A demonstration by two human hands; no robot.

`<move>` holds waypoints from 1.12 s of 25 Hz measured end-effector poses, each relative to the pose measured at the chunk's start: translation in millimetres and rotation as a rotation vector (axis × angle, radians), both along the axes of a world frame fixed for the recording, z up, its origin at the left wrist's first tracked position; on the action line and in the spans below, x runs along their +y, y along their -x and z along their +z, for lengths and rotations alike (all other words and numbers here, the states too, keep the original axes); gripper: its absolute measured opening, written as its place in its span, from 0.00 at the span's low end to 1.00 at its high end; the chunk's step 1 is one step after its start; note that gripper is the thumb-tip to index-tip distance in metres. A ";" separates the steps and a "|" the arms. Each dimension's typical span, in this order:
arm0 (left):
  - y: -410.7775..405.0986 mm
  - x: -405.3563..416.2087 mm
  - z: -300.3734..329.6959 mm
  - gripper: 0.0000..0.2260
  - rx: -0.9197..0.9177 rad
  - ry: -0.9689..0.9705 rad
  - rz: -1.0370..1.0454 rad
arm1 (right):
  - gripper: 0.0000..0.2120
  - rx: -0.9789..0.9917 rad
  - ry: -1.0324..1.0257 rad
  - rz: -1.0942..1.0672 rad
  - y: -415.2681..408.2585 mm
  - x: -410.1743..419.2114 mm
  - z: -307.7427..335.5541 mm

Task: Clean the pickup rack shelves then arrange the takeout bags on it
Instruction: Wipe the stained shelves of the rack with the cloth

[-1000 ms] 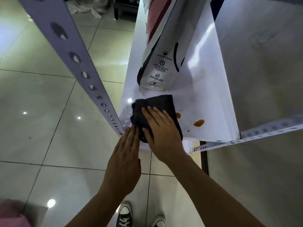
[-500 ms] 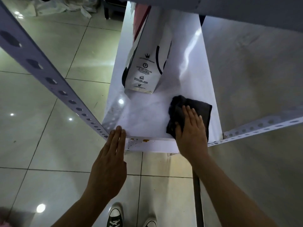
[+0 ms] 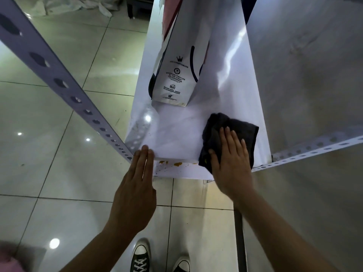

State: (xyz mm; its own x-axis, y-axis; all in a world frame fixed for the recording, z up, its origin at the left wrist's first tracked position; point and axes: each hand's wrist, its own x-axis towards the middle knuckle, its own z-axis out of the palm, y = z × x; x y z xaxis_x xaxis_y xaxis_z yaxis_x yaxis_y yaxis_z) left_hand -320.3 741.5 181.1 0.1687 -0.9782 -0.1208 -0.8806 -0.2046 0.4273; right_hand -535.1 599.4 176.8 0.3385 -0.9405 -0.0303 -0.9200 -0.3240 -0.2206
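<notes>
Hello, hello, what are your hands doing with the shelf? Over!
Right hand flat on cloth, near shelf corner. Left hand flat at edge. Orange spots below. Bag behind.

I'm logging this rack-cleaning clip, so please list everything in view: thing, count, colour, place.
Shelf: one, white, centre.
Cloth: one, dark grey, shelf's near right corner.
Takeout bag: one, white with dark print, upright behind the cloth.
Stains: several, orange, on the shelf's front lip.
Rack posts: two, pale, perforated, either side.
Floor: pale glossy tiles.
Shoes: two, black and white, bottom.
Left hand: flat, fingertips at shelf edge.
Right hand: flat, pressing the cloth.
</notes>
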 end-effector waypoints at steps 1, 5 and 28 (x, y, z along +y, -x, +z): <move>-0.5 -0.2 -1.6 0.40 -0.014 0.005 -0.002 | 0.33 0.030 -0.008 0.023 -3.2 -20.0 1.0; 1.0 0.1 -3.2 0.40 -0.026 -0.002 -0.001 | 0.31 0.081 -0.066 -0.097 -18.0 -83.8 6.5; -4.0 0.4 -3.2 0.36 -0.046 0.010 -0.023 | 0.27 -0.194 -0.058 0.355 -103.8 4.8 0.2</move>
State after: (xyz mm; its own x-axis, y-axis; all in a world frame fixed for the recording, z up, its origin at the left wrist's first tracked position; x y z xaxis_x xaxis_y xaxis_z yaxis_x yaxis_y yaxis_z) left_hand -316.3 741.8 177.9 0.1510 -0.9831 -0.1036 -0.9040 -0.1798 0.3879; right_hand -431.3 604.2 177.0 0.6463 -0.7629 0.0163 -0.6930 -0.5958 -0.4060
